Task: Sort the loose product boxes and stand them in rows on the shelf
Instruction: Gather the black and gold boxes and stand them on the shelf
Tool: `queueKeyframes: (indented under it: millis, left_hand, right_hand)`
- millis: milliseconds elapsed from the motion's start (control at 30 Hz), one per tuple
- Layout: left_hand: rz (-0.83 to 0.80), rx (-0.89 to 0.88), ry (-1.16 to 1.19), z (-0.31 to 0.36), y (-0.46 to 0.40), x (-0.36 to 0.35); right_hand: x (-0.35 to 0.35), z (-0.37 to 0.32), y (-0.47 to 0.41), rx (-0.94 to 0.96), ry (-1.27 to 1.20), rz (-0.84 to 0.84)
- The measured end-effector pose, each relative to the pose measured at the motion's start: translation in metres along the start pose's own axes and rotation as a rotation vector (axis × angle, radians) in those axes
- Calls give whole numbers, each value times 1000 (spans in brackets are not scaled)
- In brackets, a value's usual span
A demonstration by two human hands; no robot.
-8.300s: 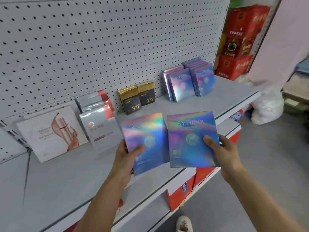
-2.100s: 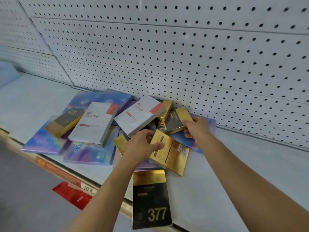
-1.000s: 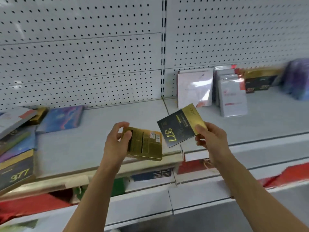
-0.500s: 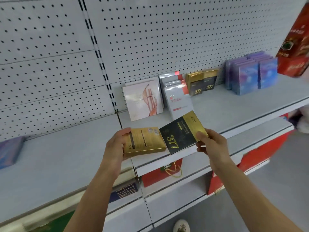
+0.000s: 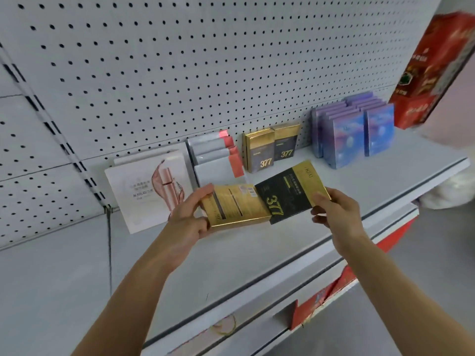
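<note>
Both boxes hang in front of the standing 377 row (image 5: 272, 147) — the right hand (image 5: 334, 209), nearer it, pinches the black 377 box (image 5: 288, 194) lying crosswise, the left hand (image 5: 190, 217) grips the gold box (image 5: 236, 206).

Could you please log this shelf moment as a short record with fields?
left hand: grips a gold box, back side up
right hand: grips a black-and-gold 377 box, front up
shelf rows, left to right: white boxes, grey-and-red boxes, 377 boxes, iridescent blue boxes
likely target: the 377 row
shelf: grey, pegboard behind
</note>
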State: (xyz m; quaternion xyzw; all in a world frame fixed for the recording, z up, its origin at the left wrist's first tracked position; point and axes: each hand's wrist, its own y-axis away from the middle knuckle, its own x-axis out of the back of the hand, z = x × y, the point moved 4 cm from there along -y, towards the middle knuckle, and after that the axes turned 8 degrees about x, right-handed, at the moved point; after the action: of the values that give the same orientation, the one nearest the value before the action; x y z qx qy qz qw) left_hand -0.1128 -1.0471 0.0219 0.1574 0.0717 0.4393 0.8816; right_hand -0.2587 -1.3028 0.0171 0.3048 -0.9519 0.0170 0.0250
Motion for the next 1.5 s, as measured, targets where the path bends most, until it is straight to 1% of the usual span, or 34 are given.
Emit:
queueKeyframes:
  millis: [100,200,300,433,533,600,667,833,1000,1100,1267,1367,1500]
  left_hand:
    - [-45,-26,-16,14,-28,-19]
    - [-27,-111,-93,30,-50,-36]
    - [72,-192,-190,42,-69,-50]
    - [266,-406,-422,54,-84,-69]
    - [315,-442,-478,60,-96,-78]
    - [345,-435,-547,62,-102,-82]
    - [387,-375,-583,68,-111,-88]
    - [536,-230,-679,82,-139,-101]
    - [602,-151,-581,90,-153,-106]
    - [635,-122,-544,91,-157,-111]
    - [710,-95,-556,89,-161,-122]
    - [704,-87,-597,89,-169,-132]
    - [687,-101,-675,86,-201,-140]
  right_hand:
    - [7,-3,-44,0,13,14]
    - [15,-3,-80,1,23,28]
    - [21,1,-107,17,41,34]
    - [25,7,-138,73,124,15]
    - [23,9,-161,178,235,-52]
    - [20,12,-178,228,324,-93]
    - [16,15,-201,261,399,-133]
    - [1,18,-257,382,495,-278]
    - [-20,17,-301,468,591,-451]
    - [-28,16,-316,482,560,-514]
    - [-39,17,-331,496,532,-555]
    - [-43,18,-335,553,564,-555]
    - [-40,20,-334,645,574,-531]
